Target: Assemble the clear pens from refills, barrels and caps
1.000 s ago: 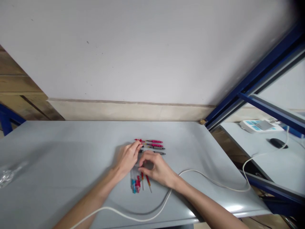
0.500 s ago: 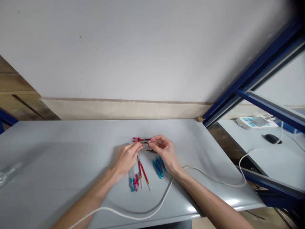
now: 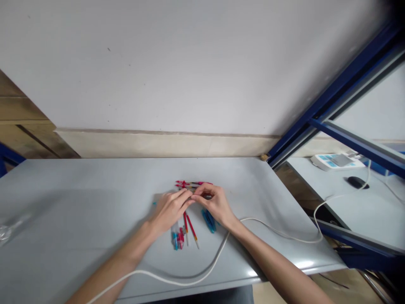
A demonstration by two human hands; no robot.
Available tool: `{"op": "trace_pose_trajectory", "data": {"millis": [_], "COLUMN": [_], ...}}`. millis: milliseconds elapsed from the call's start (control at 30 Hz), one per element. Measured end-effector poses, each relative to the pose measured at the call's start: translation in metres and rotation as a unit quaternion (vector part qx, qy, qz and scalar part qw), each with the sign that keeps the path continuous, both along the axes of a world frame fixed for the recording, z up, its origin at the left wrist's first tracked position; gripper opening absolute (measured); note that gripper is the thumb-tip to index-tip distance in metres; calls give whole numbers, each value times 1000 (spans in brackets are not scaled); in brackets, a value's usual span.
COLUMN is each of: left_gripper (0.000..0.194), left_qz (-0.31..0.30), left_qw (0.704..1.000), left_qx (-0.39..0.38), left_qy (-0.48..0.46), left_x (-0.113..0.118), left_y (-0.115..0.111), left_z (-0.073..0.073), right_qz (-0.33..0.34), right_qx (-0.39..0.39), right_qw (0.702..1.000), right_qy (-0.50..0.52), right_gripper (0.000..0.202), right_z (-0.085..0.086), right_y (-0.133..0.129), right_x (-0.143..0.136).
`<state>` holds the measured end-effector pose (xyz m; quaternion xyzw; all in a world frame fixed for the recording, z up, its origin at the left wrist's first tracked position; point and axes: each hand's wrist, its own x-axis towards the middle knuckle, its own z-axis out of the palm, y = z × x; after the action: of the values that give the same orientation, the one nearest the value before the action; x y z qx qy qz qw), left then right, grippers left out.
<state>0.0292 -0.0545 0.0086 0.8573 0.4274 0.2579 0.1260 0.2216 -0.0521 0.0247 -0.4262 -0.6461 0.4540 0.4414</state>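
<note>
My left hand [image 3: 172, 207] and my right hand [image 3: 215, 203] meet over the middle of the table, fingertips pinched together. Between them is a thin pen part, mostly covered by the fingers. A small blue tip [image 3: 154, 203] pokes out left of my left hand. Just beyond the fingers lie several pink-tipped pens [image 3: 186, 184], partly hidden by my right hand. Red pen refills [image 3: 191, 226] rest below my left fingers, beside clear pen barrels with blue [image 3: 175, 241] and pink [image 3: 180, 239] ends. Blue pen barrels [image 3: 208, 220] lie under my right wrist.
A white cable [image 3: 177, 282] runs across the front of the grey table [image 3: 95, 236] and over to the right. Crumpled clear plastic [image 3: 5, 232] is at the left edge. Past a blue metal frame [image 3: 357, 141], a second table holds a black mouse [image 3: 357, 182] and a white device [image 3: 337, 161].
My hands have come closer together, and the thin piece that showed between them is now mostly hidden. A blue tip now shows left of my left hand. The view has shifted slightly.
</note>
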Motion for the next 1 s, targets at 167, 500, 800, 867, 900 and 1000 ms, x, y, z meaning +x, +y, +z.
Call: {"op": "trace_pose_trajectory", "data": {"millis": [167, 500, 800, 867, 900, 1000], "left_gripper": [34, 32, 27, 26, 25, 25], "left_qz": [-1, 58, 28, 26, 26, 34], "left_qw": [1000, 998, 995, 994, 993, 992], "left_qx": [4, -10, -20, -20, -19, -20], "left_qy": [17, -27, -97, -106, -110, -116], "left_x": [0, -8, -5, -6, -8, -11], "left_y": [-2, 4, 4, 6, 7, 11], "left_z": [6, 3, 10, 10, 9, 7], "right_qz": [31, 4, 43, 45, 45, 41], "right_qx": [31, 134, 140, 146, 150, 173], "right_qw": [998, 950, 882, 875, 874, 895], "right_qy": [-50, -282, -447, -459, -459, -409], "right_gripper": [33, 7, 17, 16, 15, 14], "right_z": [13, 15, 3, 5, 8, 26], "right_y": [1, -21, -43, -39, -38, -43], "right_x": [5, -1, -21, -24, -24, -25]}}
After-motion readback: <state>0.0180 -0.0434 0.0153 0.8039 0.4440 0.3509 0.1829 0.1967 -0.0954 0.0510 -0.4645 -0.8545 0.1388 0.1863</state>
